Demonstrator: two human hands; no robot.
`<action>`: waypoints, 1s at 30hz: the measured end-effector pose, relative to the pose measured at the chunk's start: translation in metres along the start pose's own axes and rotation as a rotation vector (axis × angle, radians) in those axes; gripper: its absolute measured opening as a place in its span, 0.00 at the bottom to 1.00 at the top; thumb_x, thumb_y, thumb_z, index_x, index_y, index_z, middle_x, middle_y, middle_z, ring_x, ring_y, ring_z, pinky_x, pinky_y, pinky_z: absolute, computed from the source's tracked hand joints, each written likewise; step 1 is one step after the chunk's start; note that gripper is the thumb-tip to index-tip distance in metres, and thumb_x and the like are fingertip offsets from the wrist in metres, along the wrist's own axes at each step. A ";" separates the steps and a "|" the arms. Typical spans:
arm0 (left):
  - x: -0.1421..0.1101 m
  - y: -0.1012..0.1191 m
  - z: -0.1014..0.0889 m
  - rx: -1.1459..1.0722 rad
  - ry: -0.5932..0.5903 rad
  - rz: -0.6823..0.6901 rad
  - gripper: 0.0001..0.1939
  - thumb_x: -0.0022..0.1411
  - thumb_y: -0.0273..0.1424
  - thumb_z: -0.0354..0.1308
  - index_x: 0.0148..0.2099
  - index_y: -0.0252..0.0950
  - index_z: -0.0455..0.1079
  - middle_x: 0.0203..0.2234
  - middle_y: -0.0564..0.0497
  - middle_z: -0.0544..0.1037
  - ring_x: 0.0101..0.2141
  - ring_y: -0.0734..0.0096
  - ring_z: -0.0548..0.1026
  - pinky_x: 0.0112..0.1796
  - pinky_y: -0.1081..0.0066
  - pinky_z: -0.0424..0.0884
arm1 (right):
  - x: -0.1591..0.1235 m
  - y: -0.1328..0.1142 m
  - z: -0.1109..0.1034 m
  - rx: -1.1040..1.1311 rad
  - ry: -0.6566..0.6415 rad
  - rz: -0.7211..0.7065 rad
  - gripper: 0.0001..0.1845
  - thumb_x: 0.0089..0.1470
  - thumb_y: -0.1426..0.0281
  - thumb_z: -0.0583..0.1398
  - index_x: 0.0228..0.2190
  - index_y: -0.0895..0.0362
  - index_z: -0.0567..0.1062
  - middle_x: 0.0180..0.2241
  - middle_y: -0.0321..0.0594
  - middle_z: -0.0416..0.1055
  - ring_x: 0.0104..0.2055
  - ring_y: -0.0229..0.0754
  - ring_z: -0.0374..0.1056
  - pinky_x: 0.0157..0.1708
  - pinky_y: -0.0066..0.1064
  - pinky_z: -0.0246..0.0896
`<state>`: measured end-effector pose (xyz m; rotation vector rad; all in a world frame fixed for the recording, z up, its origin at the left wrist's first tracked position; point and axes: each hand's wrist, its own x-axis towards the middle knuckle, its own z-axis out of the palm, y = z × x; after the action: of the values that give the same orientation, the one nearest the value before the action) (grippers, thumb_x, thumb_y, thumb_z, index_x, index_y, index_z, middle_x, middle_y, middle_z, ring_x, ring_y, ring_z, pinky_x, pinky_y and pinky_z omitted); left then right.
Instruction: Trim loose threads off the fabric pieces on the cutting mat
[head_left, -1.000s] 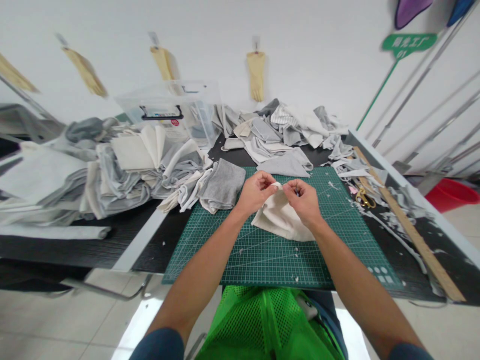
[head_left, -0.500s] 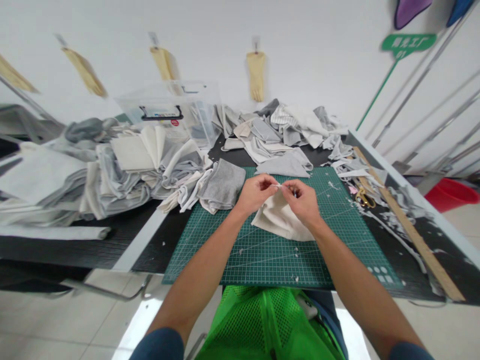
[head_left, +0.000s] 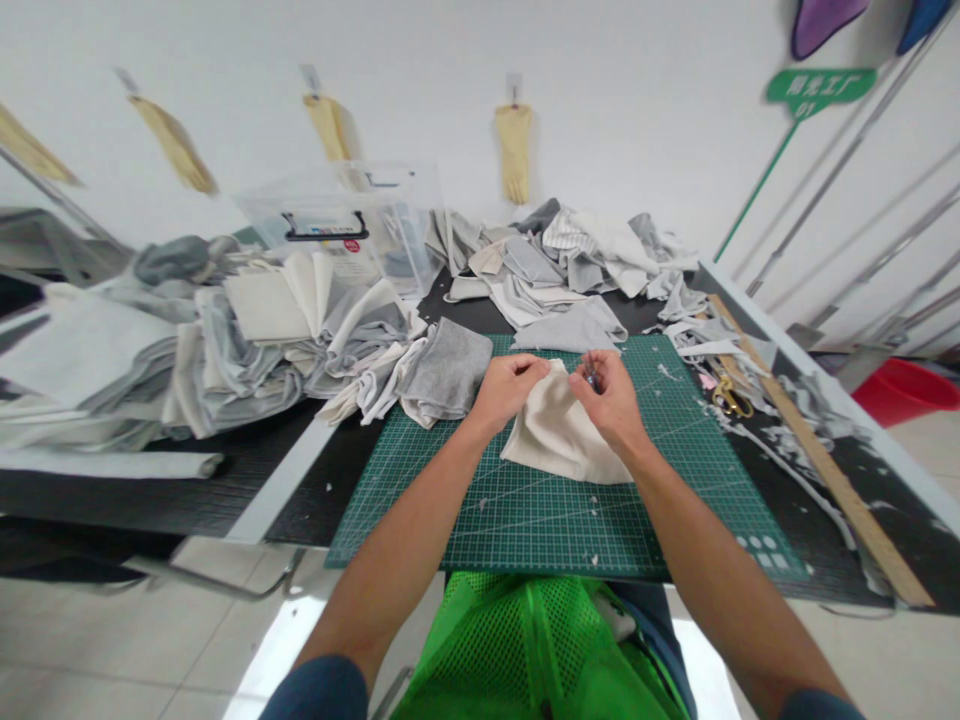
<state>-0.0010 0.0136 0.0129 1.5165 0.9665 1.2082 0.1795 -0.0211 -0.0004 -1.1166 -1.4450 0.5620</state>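
A cream cloth (head_left: 562, 435) lies loosely bunched on the green cutting mat (head_left: 510, 530), its upper corner raised. My left hand (head_left: 511, 388) pinches that corner between thumb and fingers. To the right, my right hand (head_left: 609, 398) is curled closed over the cloth, a short gap away from the left. A small shiny tool (head_left: 592, 379) shows partly between its fingers; its kind is hidden by the hand. Beside my left hand sits a folded grey cloth (head_left: 454, 370) at the mat's left edge.
Piles of grey and white fabric (head_left: 247, 330) cover the table's left side, more scraps (head_left: 555, 260) lie behind the mat. A clear plastic box (head_left: 337, 215) stands at the back. On the right are gold-handled scissors (head_left: 731, 398), a wooden ruler (head_left: 832, 480) and lint.
My hands were together at the cloth's top edge. Now my right hand has drawn away to the right, opening a gap, while my left still pinches the corner.
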 end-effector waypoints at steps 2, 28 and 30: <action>0.000 0.000 0.000 0.001 0.026 -0.031 0.14 0.59 0.41 0.64 0.33 0.33 0.80 0.26 0.52 0.78 0.28 0.73 0.69 0.30 0.73 0.62 | 0.000 0.001 0.000 -0.112 0.008 -0.064 0.15 0.59 0.62 0.62 0.46 0.54 0.71 0.35 0.37 0.74 0.31 0.40 0.67 0.34 0.33 0.65; -0.004 0.004 0.000 -0.180 -0.173 -0.002 0.14 0.56 0.36 0.67 0.44 0.35 0.83 0.35 0.47 0.83 0.38 0.67 0.77 0.45 0.67 0.70 | -0.002 -0.002 -0.002 -0.394 -0.016 -0.427 0.18 0.66 0.65 0.57 0.54 0.53 0.78 0.46 0.49 0.77 0.48 0.48 0.73 0.51 0.43 0.71; -0.004 0.004 0.000 -0.203 -0.171 0.000 0.14 0.56 0.36 0.68 0.44 0.35 0.83 0.37 0.46 0.84 0.41 0.66 0.78 0.48 0.66 0.70 | -0.002 -0.003 -0.002 -0.384 -0.017 -0.418 0.18 0.66 0.65 0.57 0.54 0.53 0.78 0.46 0.49 0.77 0.48 0.48 0.73 0.51 0.43 0.71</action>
<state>-0.0013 0.0085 0.0161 1.4324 0.7089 1.1202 0.1799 -0.0250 0.0016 -1.0556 -1.7873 -0.0041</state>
